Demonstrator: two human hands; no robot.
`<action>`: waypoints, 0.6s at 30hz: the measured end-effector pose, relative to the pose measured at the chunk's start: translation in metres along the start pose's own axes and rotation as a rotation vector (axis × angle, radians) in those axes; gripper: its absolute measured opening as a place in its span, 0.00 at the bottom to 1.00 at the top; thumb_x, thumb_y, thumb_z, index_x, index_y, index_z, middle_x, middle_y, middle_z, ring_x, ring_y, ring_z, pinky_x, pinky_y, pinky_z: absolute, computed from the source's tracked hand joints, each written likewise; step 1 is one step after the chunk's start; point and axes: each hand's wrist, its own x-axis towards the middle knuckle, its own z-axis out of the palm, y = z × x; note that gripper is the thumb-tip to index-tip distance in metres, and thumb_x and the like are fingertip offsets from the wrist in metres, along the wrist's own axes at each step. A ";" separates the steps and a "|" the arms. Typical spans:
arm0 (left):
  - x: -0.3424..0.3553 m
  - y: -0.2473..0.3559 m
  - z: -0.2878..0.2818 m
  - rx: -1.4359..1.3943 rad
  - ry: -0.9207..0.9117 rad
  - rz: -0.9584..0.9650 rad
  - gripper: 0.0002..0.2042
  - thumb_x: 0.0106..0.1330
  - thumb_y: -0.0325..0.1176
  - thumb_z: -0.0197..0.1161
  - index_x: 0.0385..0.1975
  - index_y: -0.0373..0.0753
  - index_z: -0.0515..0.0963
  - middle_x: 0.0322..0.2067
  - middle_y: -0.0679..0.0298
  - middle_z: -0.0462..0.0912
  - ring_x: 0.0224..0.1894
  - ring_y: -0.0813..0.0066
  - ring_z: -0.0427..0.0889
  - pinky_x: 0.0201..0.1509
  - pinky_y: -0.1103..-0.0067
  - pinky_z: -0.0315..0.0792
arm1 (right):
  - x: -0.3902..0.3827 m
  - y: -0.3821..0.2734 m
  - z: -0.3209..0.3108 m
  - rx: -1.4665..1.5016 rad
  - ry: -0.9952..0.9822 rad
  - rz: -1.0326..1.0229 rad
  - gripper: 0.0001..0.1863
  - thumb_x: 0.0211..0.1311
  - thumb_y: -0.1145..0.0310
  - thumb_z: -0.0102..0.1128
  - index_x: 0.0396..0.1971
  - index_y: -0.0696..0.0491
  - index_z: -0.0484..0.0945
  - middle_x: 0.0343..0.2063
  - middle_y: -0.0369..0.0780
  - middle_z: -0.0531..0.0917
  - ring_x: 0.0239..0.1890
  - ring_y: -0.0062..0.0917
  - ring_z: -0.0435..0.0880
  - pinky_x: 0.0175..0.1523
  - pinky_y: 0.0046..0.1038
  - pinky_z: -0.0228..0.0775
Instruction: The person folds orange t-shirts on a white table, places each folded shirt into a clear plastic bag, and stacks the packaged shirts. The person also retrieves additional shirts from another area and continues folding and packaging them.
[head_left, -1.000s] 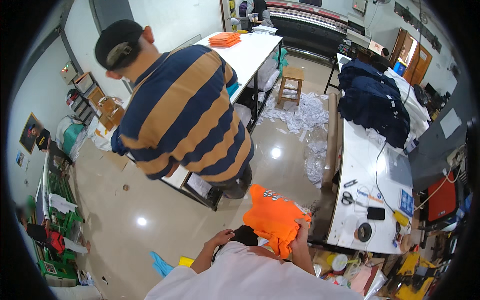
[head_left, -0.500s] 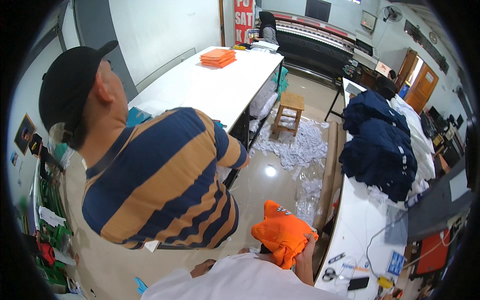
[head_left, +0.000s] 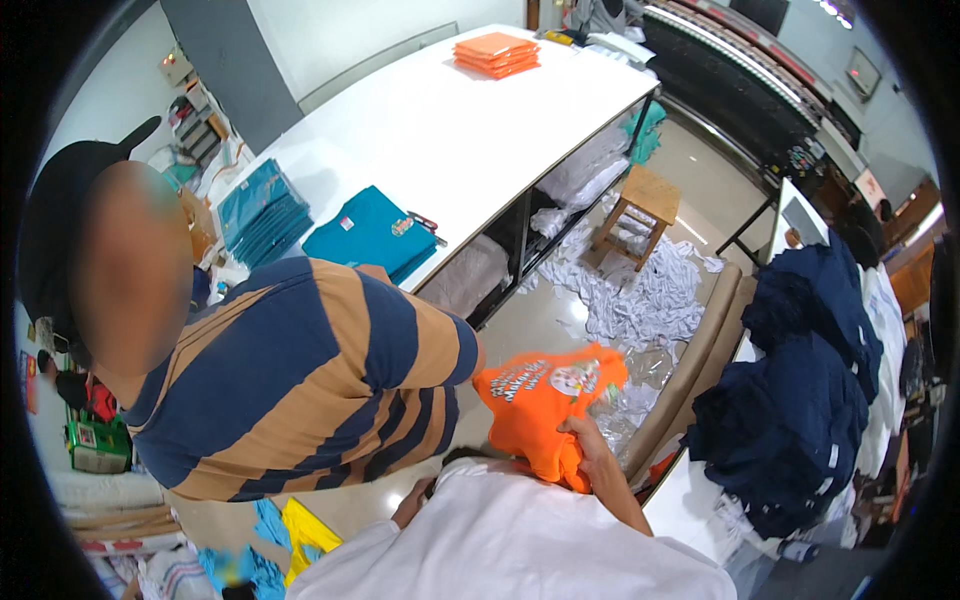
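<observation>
My right hand (head_left: 592,452) grips a bunched orange t-shirt (head_left: 545,395) with a round print, held up in front of my white-shirted chest. Only part of my left hand (head_left: 411,503) shows, low and close to my chest just left of the orange t-shirt; whether it holds anything is hidden. A person in a blue and tan striped shirt (head_left: 300,385) and a black cap stands right beside me on the left, an elbow almost touching the orange t-shirt.
A long white table (head_left: 470,120) carries folded teal shirts (head_left: 370,232) and a stack of orange shirts (head_left: 497,52). A wooden stool (head_left: 640,205) stands by white scraps on the floor. Dark navy garments (head_left: 800,390) are piled on the right-hand table.
The striped-shirt person has turned and come closer on my left. My view has swung left toward the white table, while the orange t-shirt stays gripped in my right hand.
</observation>
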 end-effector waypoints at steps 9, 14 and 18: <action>-0.008 0.031 0.038 -0.396 0.306 -0.202 0.22 0.68 0.46 0.63 0.55 0.37 0.84 0.54 0.52 0.86 0.59 0.58 0.83 0.62 0.68 0.74 | 0.124 -0.071 0.086 -0.689 -0.552 0.381 0.40 0.56 0.69 0.67 0.71 0.54 0.64 0.47 0.37 0.83 0.48 0.21 0.83 0.50 0.26 0.74; 0.028 0.057 0.060 -0.490 0.366 -0.230 0.22 0.68 0.46 0.63 0.54 0.37 0.84 0.54 0.52 0.86 0.58 0.58 0.83 0.62 0.68 0.74 | 0.159 -0.115 0.092 -0.674 -0.564 0.401 0.32 0.51 0.80 0.65 0.61 0.62 0.72 0.37 0.37 0.85 0.38 0.23 0.86 0.46 0.28 0.79; 0.051 0.065 0.078 -0.483 0.349 -0.276 0.22 0.68 0.46 0.63 0.54 0.37 0.84 0.53 0.52 0.86 0.58 0.58 0.83 0.61 0.69 0.74 | 0.219 -0.144 0.041 -0.382 -0.425 0.537 0.26 0.51 0.79 0.61 0.54 0.62 0.77 0.38 0.38 0.86 0.39 0.26 0.87 0.47 0.32 0.82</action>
